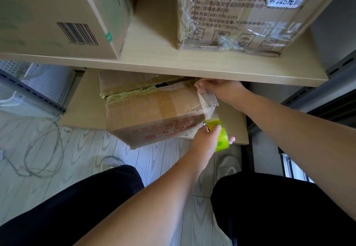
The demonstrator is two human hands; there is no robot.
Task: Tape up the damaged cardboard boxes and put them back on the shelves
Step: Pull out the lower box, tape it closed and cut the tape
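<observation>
Under the upper shelf (pixel 192 68), mid-taping the torn box (pixel 154 114). Left hand (pixel 207 139) fingers clamped round tape roll (pixel 221 137); right hand (pixel 221 89) pinching the strip's end. Top flap gaping, reshelving not yet done.

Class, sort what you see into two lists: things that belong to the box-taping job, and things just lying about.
Job: torn box; tape roll, gripped by left hand; tape strip, pinched by right hand; lower shelf.

Lying about: cables; barcode box; labelled box.

Torn cardboard box (pixel 152 110) on lower shelf (pixel 84 99); clear tape strip (pixel 207 105) stretched from green roll (pixel 221 135)
</observation>
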